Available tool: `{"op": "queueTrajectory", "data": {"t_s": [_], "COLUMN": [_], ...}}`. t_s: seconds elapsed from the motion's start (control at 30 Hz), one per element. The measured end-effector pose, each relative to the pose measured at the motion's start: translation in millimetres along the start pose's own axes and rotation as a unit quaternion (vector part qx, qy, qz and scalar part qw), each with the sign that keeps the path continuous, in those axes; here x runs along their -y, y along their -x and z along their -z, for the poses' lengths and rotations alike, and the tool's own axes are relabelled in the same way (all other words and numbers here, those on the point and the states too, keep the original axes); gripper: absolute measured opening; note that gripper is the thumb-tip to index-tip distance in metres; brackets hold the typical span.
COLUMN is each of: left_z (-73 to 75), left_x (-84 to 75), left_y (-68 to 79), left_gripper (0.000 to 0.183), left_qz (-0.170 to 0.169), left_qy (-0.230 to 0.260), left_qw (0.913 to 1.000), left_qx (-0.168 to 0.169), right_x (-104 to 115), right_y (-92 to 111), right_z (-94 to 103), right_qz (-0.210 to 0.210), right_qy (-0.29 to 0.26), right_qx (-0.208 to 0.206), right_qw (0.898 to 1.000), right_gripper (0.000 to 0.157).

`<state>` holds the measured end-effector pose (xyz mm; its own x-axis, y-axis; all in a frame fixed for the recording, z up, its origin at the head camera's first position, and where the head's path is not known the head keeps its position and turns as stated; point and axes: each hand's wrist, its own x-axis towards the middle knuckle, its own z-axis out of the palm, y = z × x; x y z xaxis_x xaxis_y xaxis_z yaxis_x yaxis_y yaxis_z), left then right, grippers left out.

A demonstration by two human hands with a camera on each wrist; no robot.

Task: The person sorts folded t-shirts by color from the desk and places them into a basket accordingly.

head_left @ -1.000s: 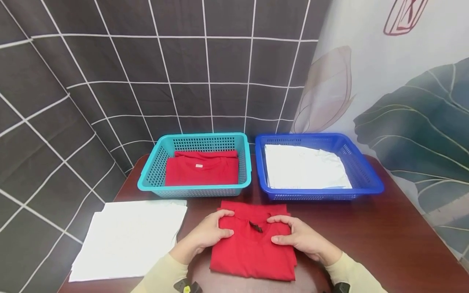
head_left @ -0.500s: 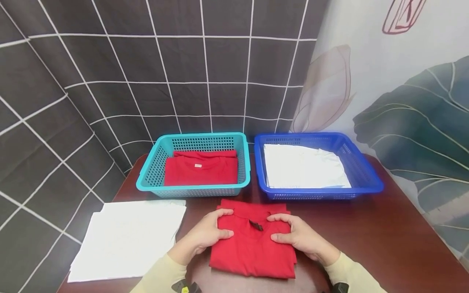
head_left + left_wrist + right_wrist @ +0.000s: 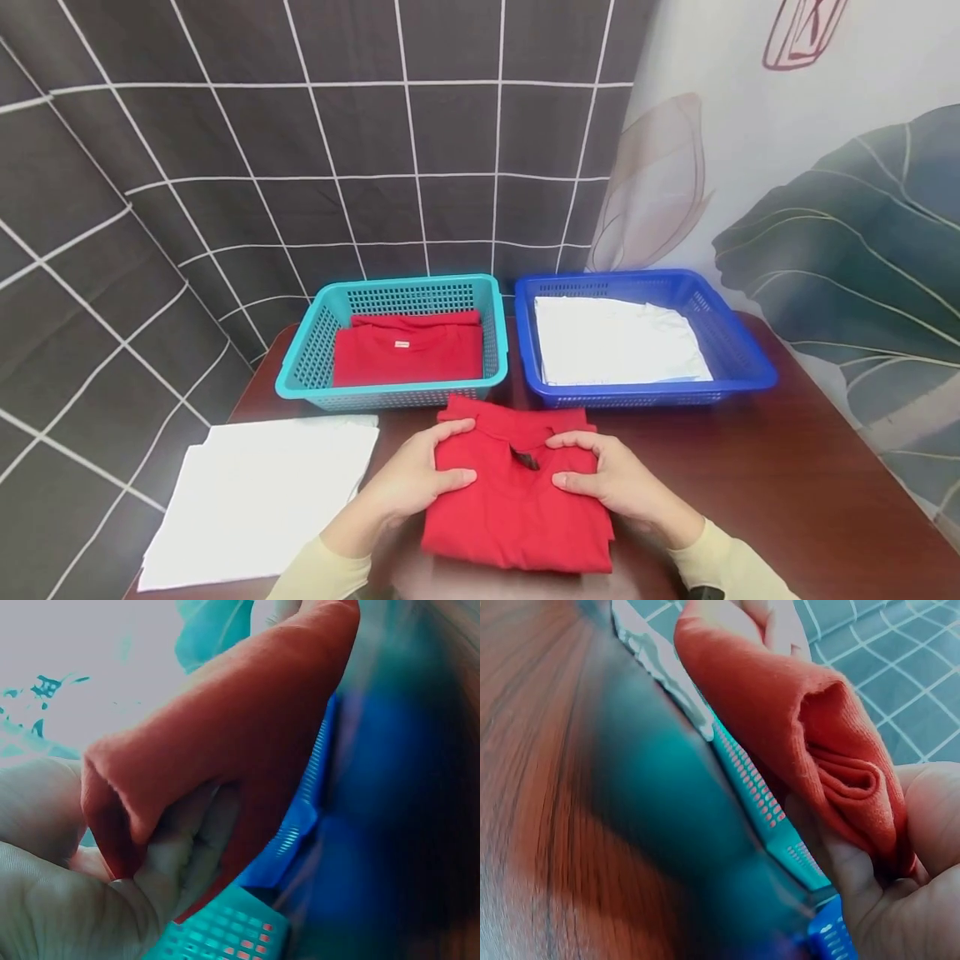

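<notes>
A folded red T-shirt [image 3: 517,517] is held between both hands, its neckline and dark collar label facing up. My left hand [image 3: 416,475] grips its left side, thumb on top; in the left wrist view the fingers [image 3: 199,847] curl beneath the red fabric. On the opposite side my right hand [image 3: 618,483] pinches the edge the same way. Rolled layers of the T-shirt [image 3: 847,765] show beside that palm in the right wrist view. The shirt's far edge overlaps the front of the teal basket [image 3: 390,389] in the head view.
Inside the teal basket lie folded red shirts [image 3: 408,358]. A blue basket [image 3: 750,379] to its right holds folded white clothing [image 3: 622,342]. White folded garments [image 3: 255,500] are stacked at the left of the brown table [image 3: 787,483]. A dark grid-patterned cloth [image 3: 360,133] hangs behind.
Both hands keep their grip on the T-shirt, which has risen slightly and shifted a little toward the baskets. The head view has turned slightly.
</notes>
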<state>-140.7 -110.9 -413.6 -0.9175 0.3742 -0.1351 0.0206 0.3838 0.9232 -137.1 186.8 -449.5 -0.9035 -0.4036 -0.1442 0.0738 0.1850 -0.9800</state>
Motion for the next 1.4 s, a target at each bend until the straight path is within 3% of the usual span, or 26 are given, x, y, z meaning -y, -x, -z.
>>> {"op": "queueTrajectory", "data": {"t_s": [0.17,0.37,0.53,0.73,0.87,1.03,1.23,1.4], "left_z": [5.4,13.5,21.7,34.9,48.6,71.7,99.4,115.4], "left_x": [-10.2,-23.7,-29.2,-33.7,-37.7,-38.6,-35.3,-33.3], "left_y": [11.9,23.2,24.0,18.0,7.8,-6.4,-17.0,-26.6], "left_gripper": [0.065,0.066,0.067,0.07,0.073,0.073,0.073,0.074], "left_qz": [-0.019,-0.043,-0.039,-0.051,-0.049,-0.052,-0.009,0.007], "left_qy": [-0.056,-0.069,-0.051,-0.074,-0.031,0.029,0.105,0.152], "left_qw": [0.9982,0.9965,0.9975,0.9948,0.9973,0.9969,0.9924,0.9863], "left_qx": [-0.009,-0.018,-0.029,-0.049,-0.046,-0.052,-0.064,-0.064], "right_x": [8,22,35,52,68,89,108,119], "right_y": [6,15,15,3,-13,-39,-72,-94], "right_z": [-2.0,-4.7,-4.7,-1.9,1.2,-1.3,-12.4,-16.2], "right_qz": [0.004,0.001,0.031,0.059,0.05,0.038,0.045,0.054], "right_qy": [0.005,-0.007,0.017,0.06,0.057,0.004,-0.036,-0.032], "right_qx": [0.006,-0.003,-0.015,-0.018,-0.019,0.011,0.032,0.03], "right_qw": [1.0,1.0,0.999,0.996,0.997,0.999,0.998,0.998], "right_gripper": [0.048,0.049,0.05,0.054,0.06,0.065,0.067,0.07]}}
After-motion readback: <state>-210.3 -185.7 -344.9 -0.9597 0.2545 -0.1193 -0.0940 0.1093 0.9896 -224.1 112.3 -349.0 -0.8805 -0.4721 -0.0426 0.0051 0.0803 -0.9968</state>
